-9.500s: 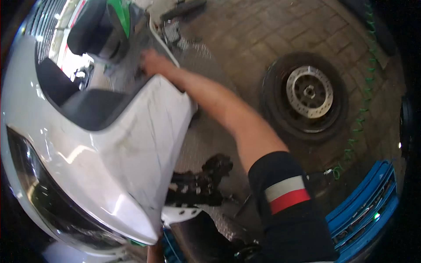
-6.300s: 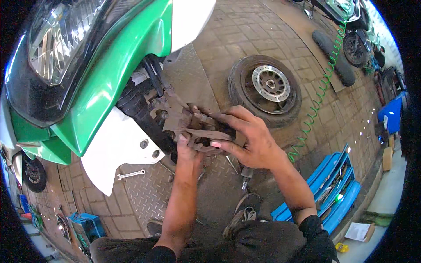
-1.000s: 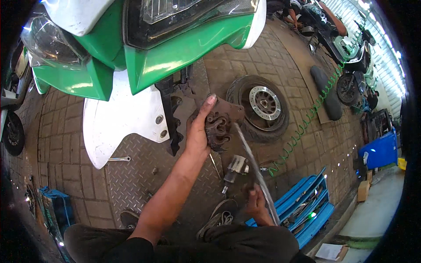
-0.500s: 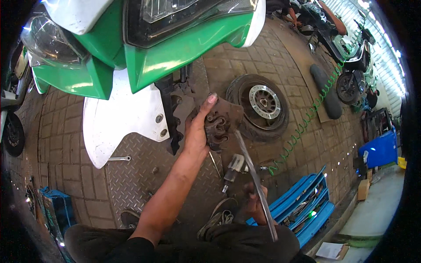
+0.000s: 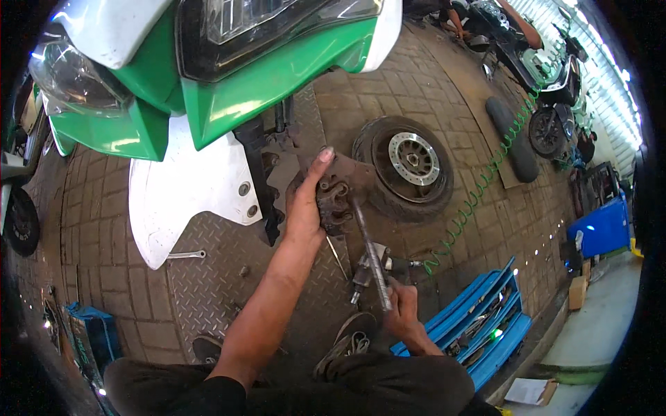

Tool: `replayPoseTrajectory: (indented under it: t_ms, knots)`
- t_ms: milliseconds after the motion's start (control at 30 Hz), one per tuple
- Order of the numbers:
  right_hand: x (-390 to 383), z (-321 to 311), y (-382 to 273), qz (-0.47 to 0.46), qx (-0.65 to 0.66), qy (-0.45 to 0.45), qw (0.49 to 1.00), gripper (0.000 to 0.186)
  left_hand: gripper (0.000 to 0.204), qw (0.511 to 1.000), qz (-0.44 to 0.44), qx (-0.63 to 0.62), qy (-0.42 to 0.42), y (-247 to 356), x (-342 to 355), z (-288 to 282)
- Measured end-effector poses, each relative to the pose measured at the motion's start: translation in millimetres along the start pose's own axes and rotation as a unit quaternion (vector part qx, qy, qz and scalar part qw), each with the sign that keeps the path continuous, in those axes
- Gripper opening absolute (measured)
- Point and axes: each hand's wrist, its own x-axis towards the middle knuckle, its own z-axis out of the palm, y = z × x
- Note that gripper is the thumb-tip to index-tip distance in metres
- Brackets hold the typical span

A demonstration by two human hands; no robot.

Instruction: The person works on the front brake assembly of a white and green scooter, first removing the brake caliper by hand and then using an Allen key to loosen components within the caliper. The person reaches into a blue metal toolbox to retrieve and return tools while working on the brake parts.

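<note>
My left hand (image 5: pixel 305 201) is wrapped around a dirty brown metal part that looks like a brake caliper (image 5: pixel 336 197), its thumb pointing up along the top. A long grey metal bar (image 5: pixel 371 256) slants from the caliper's right side down toward me. My right hand (image 5: pixel 404 312) is closed at the bar's lower end, beside my right knee. How the bar's far end meets the caliper cannot be made out. Just beyond the caliper lies a motorcycle wheel (image 5: pixel 444 187) with a brake disc (image 5: pixel 395 158). Under the bar rests an impact wrench (image 5: pixel 362 279).
A green and white motorcycle front (image 5: pixel 277 90) with a white fender (image 5: pixel 184 187) overhangs on the left. A spanner (image 5: pixel 187 255) lies on the tread-plate floor. To the right are a blue toolbox (image 5: pixel 517 329), a coiled green air hose (image 5: pixel 479 201) and a black seat (image 5: pixel 512 142).
The bar's near end has swung up and left, away from my knee. My right hand has risen slightly and shows more clearly. The left hand stays on the caliper.
</note>
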Motion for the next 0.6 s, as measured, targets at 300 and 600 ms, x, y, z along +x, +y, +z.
replayPoseTrajectory:
  t_ms: [300,600]
  knots:
    - [1,-5,-6,0.089,0.092,-0.009,0.992,0.030,0.052,1.000,0.019,0.007,0.000,-6,5,-6]
    - [80,-74,-30,0.215,0.035,0.059,0.974,0.060,0.058,0.999,0.013,0.022,-0.019,-6,6,-9]
